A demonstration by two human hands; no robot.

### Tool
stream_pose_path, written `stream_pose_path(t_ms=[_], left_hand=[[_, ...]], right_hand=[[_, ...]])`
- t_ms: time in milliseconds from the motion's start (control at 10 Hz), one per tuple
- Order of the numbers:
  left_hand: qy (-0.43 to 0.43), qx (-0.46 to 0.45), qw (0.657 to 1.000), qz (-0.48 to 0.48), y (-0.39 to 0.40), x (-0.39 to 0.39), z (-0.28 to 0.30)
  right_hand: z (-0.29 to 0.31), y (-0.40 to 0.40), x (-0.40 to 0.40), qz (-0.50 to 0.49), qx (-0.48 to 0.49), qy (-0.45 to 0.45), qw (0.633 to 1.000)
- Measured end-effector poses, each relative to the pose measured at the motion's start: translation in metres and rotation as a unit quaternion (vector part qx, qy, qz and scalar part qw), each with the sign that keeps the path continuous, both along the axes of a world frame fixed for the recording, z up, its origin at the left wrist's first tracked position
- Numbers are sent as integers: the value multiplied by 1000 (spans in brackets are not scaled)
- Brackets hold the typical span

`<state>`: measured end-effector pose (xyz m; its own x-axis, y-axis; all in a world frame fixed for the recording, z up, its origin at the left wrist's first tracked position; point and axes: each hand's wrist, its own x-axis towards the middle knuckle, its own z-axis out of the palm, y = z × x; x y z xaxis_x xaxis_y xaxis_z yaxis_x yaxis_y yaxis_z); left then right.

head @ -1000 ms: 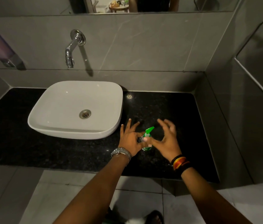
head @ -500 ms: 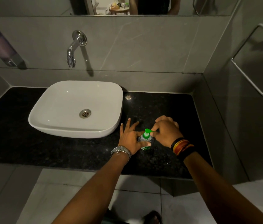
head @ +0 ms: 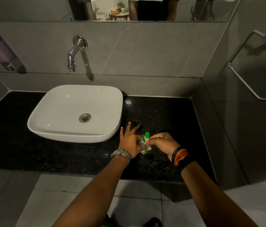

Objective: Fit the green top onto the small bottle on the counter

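A small clear bottle (head: 145, 150) with a green label stands on the black counter (head: 161, 118), right of the basin. Its green pump top (head: 146, 136) sits on the bottle's neck, nozzle pointing up and away. My left hand (head: 129, 140) holds the bottle's body with thumb and forefinger, the other fingers spread. My right hand (head: 161, 142) is closed around the green top from the right. The neck and most of the bottle are hidden by my fingers.
A white basin (head: 73, 112) sits on the counter at left, under a chrome wall tap (head: 73, 54). A soap dispenser (head: 3, 53) hangs on the left wall. A metal towel rail (head: 250, 66) runs along the right wall. The counter's front edge lies below my wrists.
My right hand went from spread open beside the top to closed around it and has turned at the wrist. The green nozzle now points more upright. My left hand stays on the bottle.
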<state>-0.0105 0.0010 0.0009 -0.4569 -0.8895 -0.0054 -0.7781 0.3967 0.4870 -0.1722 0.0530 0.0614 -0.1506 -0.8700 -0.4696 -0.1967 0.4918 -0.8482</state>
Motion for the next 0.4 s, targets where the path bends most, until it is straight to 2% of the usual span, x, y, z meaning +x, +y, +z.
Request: stream_pose_path(t_ms=[300,400], left_hand=[[-52,38,998,5,-1,-2,9],[-161,49,985,-41,-10,2,20]], right_hand=[[10,2,-8,84,-14,48,995],[24,14,-13,52,-75,90,992]])
